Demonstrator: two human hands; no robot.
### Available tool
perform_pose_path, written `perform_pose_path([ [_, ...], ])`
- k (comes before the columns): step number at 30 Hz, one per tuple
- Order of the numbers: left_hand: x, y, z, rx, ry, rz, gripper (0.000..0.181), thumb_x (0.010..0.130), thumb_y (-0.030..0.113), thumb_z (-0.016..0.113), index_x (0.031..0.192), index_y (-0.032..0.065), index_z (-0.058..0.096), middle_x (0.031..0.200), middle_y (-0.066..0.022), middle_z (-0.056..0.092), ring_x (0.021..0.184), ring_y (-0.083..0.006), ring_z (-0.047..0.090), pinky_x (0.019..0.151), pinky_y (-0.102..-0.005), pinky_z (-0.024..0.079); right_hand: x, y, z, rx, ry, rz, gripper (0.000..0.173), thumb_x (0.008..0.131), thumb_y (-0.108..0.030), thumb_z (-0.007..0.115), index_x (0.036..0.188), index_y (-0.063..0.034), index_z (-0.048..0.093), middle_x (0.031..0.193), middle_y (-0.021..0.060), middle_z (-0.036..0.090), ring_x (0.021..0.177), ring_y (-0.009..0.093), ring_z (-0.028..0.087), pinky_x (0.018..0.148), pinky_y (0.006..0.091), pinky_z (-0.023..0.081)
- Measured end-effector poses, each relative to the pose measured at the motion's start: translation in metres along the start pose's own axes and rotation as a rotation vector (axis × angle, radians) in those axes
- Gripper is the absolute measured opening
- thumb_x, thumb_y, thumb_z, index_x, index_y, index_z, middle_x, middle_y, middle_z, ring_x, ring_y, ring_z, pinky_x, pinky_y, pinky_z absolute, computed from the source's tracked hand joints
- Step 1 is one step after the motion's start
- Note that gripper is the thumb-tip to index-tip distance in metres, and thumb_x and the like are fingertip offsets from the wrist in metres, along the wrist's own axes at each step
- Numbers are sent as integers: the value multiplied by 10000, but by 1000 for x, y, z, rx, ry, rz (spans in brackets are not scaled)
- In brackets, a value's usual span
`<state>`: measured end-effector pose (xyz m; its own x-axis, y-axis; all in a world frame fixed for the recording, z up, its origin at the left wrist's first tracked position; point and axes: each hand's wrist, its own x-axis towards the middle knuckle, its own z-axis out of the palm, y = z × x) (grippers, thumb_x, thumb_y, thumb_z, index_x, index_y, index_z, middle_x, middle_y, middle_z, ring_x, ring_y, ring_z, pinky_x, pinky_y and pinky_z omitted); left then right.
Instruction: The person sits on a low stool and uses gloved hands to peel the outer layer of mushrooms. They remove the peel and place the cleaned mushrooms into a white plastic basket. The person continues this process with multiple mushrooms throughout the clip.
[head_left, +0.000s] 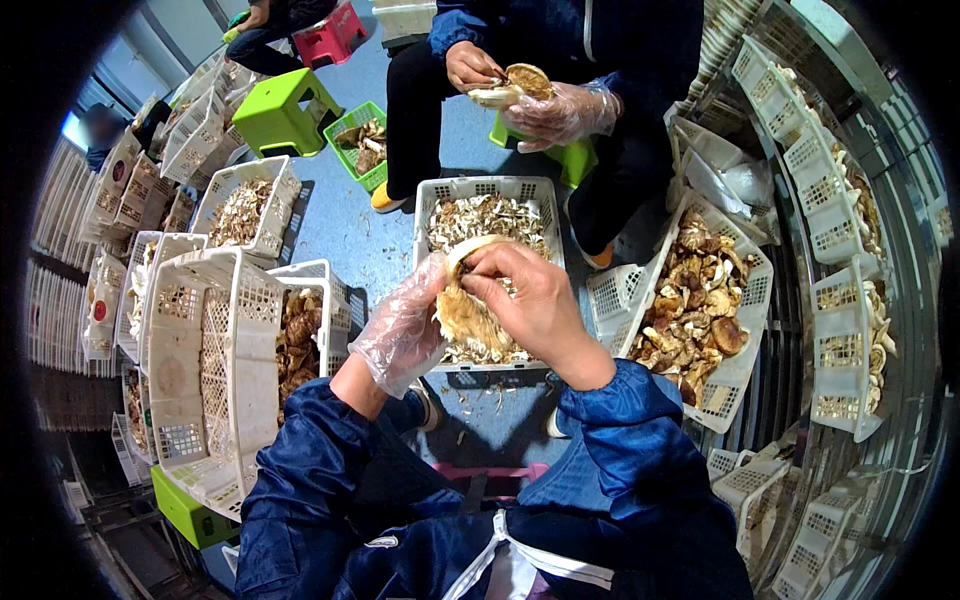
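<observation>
A large pale-gilled mushroom (472, 319) is held above a white plastic crate (555, 225). My left hand (401, 326), in a clear plastic glove, grips its left side. With bare fingers bent inward, my right hand (532, 300) pinches at the mushroom near its curled upper rim; the fingertips are partly hidden. Beneath both hands, the crate holds a layer of pale mushroom pieces (484, 214). To the right, a tilted white crate (757, 300) is filled with brown whole mushrooms (694, 300). More brown mushrooms (300, 330) lie in a crate left of my forearm.
Facing me, a seated person's hands (559, 112) hold another mushroom (517, 84). Empty-looking white crates (240, 360) stand on edge at left. Green stools (281, 112), a green basket (356, 142) and crate-laden racks (836, 195) surround the blue floor (337, 217).
</observation>
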<state>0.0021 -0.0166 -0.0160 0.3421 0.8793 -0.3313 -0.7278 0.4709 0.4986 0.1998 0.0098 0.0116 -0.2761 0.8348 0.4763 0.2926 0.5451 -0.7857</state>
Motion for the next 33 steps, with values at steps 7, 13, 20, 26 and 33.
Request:
perform_pose_path([
  [7,-3,1,4,-70,13,-4,408,1082,225,618,1431,33,529,1333,-129,639,1215,-234,675,1065,-388,593,2,3,3,27,26,-61,109,936,-84,755,997,-21,690,958,124,753,856,285,757,739,378,584],
  [13,-7,2,9,-58,-14,-19,415,1079,220,624,1434,26,530,1321,-132,649,1200,-225,678,1041,-367,593,0,-4,3,28,9,104,96,959,-105,728,989,-35,670,902,128,740,829,310,755,715,400,575],
  [20,-3,7,-15,-96,-7,-47,341,1078,222,619,1327,-8,584,1192,-149,691,1123,-237,698,1026,-413,594,6,10,-17,-114,118,186,104,957,-130,737,971,-41,686,872,135,751,781,296,760,685,399,580],
  [26,-6,10,-7,-342,-34,-28,328,1083,188,602,1317,-40,575,1156,-170,691,1039,-262,702,978,-416,607,9,38,-60,-500,271,184,126,941,-141,747,931,-56,654,880,152,751,809,369,749,677,444,582],
  [33,-2,15,-13,-411,-36,-32,419,1149,353,443,1316,1,596,1118,-143,651,1037,-274,647,989,-483,559,7,29,-49,-171,97,335,158,934,-199,766,962,-52,715,934,150,782,849,301,782,737,404,594],
])
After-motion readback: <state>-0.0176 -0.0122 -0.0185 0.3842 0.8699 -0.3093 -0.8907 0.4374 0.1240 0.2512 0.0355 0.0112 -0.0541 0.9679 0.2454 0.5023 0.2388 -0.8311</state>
